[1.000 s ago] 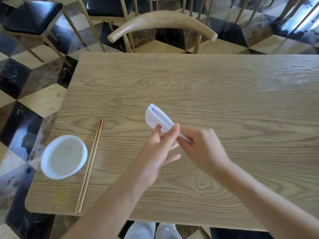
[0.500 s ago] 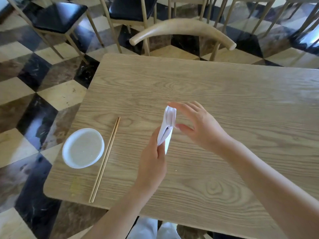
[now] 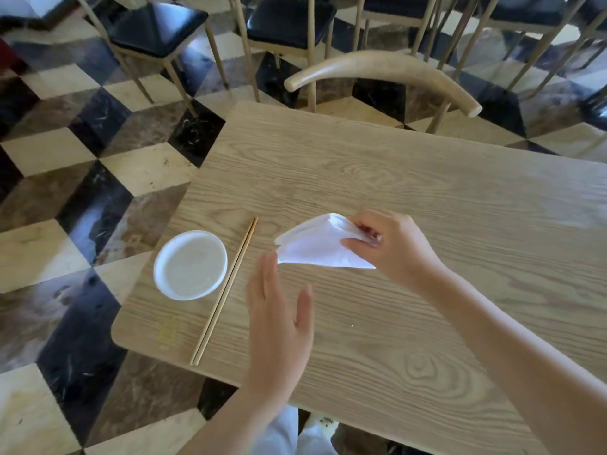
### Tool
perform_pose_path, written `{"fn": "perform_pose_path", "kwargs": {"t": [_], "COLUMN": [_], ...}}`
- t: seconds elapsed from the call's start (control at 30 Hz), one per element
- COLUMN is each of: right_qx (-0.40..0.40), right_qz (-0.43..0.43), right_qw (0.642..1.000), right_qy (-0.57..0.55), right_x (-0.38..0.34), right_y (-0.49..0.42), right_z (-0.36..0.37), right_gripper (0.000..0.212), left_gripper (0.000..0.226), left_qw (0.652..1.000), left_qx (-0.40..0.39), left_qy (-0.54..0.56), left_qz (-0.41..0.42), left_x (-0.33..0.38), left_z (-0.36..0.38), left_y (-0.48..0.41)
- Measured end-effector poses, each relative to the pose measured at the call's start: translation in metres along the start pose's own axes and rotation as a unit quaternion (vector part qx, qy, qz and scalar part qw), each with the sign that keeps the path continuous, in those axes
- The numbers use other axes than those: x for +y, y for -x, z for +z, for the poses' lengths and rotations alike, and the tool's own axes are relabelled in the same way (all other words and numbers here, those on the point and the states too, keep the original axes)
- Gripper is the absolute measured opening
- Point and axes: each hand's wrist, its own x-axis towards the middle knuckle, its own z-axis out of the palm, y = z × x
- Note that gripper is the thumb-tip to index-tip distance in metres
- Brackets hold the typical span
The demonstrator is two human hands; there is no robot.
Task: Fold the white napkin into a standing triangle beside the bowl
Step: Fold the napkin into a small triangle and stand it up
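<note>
The white napkin, already folded into a triangle, is being held at the centre of the frame, its right end pinched by the right hand while its pointed left end is hanging free above the wooden table. The left hand is being kept flat and released just below that point, grasping nothing; whether a fingertip is touching the cloth cannot be told. The napkin is judged to be light, soft and limp, so it is likely to sag or spring open unless it is being gripped along the folded edge near the creases. A pair of chopsticks is lying left of it, with the white bowl beyond them at centre left, close to the table's left edge. Little room is being left between bowl and chopsticks; ample bare tabletop is lying to the right and toward the top of the frame
</note>
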Motion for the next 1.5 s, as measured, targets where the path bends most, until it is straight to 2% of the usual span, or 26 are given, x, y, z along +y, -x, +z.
{"fn": "perform_pose_path", "kwargs": {"t": [0.03, 0.07, 0.1, 0.13, 0.17, 0.2, 0.27, 0.33, 0.43, 0.53, 0.7, 0.83, 0.9, 1.13, 1.33, 1.43, 1.5], "right_qx": [0.019, 0.028, 0.026, 0.009, -0.02, -0.06, -0.146, -0.162, -0.105, -0.133, -0.153, -0.221, -0.247, -0.265, -0.268, -0.251, -0.223], "right_qz": [-0.001, -0.006, -0.013, -0.022, -0.03, -0.032, -0.025, -0.011, -0.006, -0.026, -0.046, -0.021, -0.032, -0.025, 0.013, 0.071, 0.129], "right_qw": [1.0, 1.0, 0.999, 0.999, 0.997, 0.993, 0.979, 0.976, 0.989, 0.989, 0.987, 0.973, 0.964, 0.944, 0.923, 0.917, 0.929], "right_qy": [0.002, -0.007, -0.026, -0.046, -0.07, -0.096, -0.139, -0.146, -0.101, -0.053, 0.01, 0.065, 0.096, 0.197, 0.275, 0.302, 0.264], "right_x": [-0.004, -0.009, -0.013, -0.016, -0.017, -0.017, -0.012, -0.01, -0.018, -0.029, -0.029, -0.02, -0.015, -0.012, -0.006, -0.009, -0.013], "right_y": [0.008, 0.018, 0.027, 0.036, 0.043, 0.048, 0.05, 0.045, 0.025, 0.005, -0.014, -0.018, -0.019, -0.034, -0.054, -0.065, -0.073], "right_z": [0.008, 0.017, 0.025, 0.034, 0.041, 0.046, 0.049, 0.048, 0.047, 0.06, 0.095, 0.11, 0.115, 0.121, 0.107, 0.099, 0.094], "right_gripper": [0.015, 0.014, 0.013, 0.011, 0.008, 0.011, 0.024, 0.029, 0.037, 0.037, 0.018, 0.024, 0.029, 0.029, 0.021, 0.017, 0.021], "left_gripper": [0.065, 0.059, 0.042, 0.02, 0.015, 0.02, 0.027, 0.025, 0.015, 0.022, 0.027, 0.025, 0.017, 0.029, 0.033, 0.03, 0.03], "left_qw": [0.996, 0.978, 0.95, 0.926, 0.918, 0.915, 0.929, 0.953, 0.986, 0.995, 0.998, 0.995, 0.992, 0.991, 0.993, 0.994, 0.994], "left_qx": [-0.046, -0.105, -0.148, -0.147, -0.115, -0.081, -0.026, -0.013, -0.036, -0.043, -0.049, -0.024, -0.025, -0.029, -0.049, -0.048, -0.049], "left_qy": [0.068, 0.158, 0.236, 0.294, 0.312, 0.309, 0.235, 0.163, 0.099, 0.066, 0.03, -0.097, -0.125, -0.131, -0.105, -0.098, -0.096], "left_qz": [-0.036, -0.091, -0.144, -0.186, -0.215, -0.248, -0.285, -0.254, -0.133, -0.066, -0.002, -0.012, -0.023, 0.024, 0.008, 0.01, 0.013], "left_x": [0.013, 0.027, 0.037, 0.042, 0.043, 0.041, 0.034, 0.023, 0.007, -0.01, -0.043, -0.086, -0.096, -0.112, -0.114, -0.116, -0.118], "left_z": [0.001, 0.002, 0.005, 0.009, 0.014, 0.017, 0.015, 0.008, -0.005, -0.01, -0.009, 0.0, 0.0, 0.001, -0.002, -0.003, -0.004], "left_y": [0.003, 0.001, -0.002, -0.006, -0.012, -0.018, -0.021, -0.016, -0.006, -0.002, -0.007, 0.017, 0.031, 0.034, 0.036, 0.037, 0.039]}}
